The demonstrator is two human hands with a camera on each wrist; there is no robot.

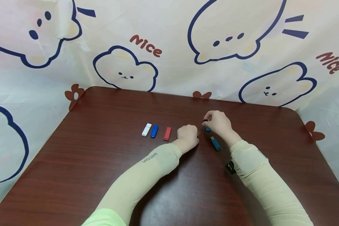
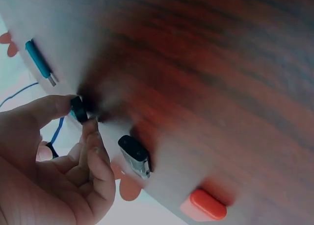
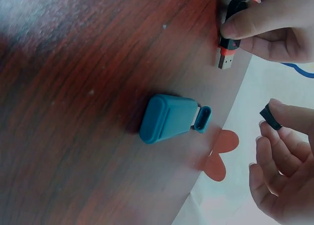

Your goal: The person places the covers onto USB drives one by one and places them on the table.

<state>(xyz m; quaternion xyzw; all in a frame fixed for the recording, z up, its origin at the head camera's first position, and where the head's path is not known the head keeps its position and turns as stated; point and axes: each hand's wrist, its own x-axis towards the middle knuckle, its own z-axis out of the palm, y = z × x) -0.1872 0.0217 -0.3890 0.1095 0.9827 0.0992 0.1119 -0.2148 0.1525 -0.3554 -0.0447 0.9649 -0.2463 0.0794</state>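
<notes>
Head view: a brown table (image 1: 82,157) is standing by a white cartoon cloth (image 1: 169,18). Left wrist: the left hand (image 2: 59,168) is pinching a black stick (image 2: 79,110) over the table. Right wrist: the right hand (image 3: 287,161) is pinching a small black cap (image 3: 270,117).

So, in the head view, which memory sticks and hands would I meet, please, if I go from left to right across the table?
White memory stick, blue memory stick, red memory stick, left hand, right hand.
</notes>
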